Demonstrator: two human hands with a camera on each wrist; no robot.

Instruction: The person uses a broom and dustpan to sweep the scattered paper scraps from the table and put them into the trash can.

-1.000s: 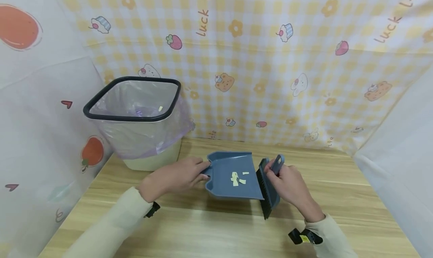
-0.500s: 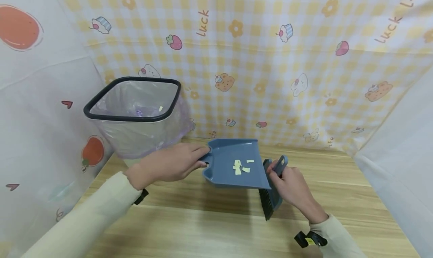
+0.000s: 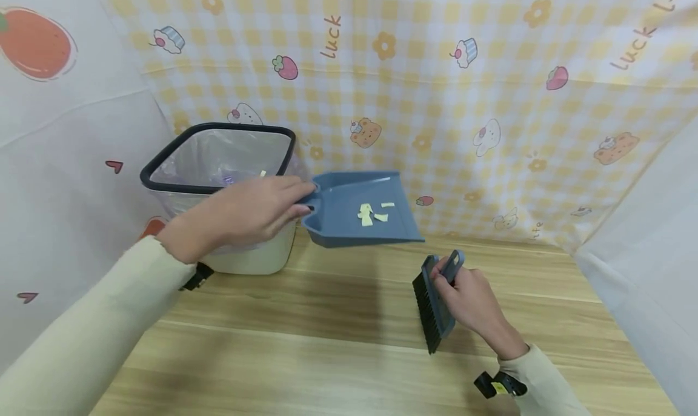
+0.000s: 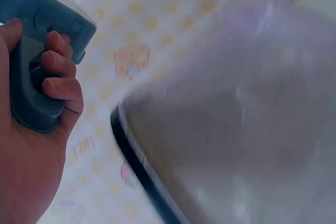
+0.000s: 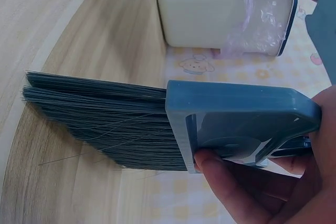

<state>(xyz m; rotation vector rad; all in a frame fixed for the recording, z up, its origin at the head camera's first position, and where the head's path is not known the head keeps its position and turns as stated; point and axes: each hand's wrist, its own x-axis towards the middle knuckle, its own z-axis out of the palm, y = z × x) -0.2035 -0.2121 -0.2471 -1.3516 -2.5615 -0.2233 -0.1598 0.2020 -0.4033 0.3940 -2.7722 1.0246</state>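
My left hand [image 3: 245, 213] grips the handle of a blue dustpan [image 3: 343, 222], held up in the air beside the bin. Several pale yellow paper scraps [image 3: 366, 214] lie on the pan. In the left wrist view the fingers curl round the dustpan's looped handle [image 4: 37, 108]. My right hand [image 3: 469, 298] holds a blue hand brush [image 3: 442, 307] with dark bristles [image 5: 105, 124], low over the table on the right. A bin [image 3: 272, 252] with a black rim and a clear liner stands on the left, partly covered by my left hand and forearm.
The wood-grain table [image 3: 327, 355] runs up to a yellow checked cloth [image 3: 414, 101] at the back. White cloth hangs at both sides. Inside the bin's liner [image 3: 218, 149], a small yellow scrap and something purple show.
My left hand has lifted the dustpan with its scraps off the low spot by the brush, up and toward the bin. The right hand and brush have barely moved.
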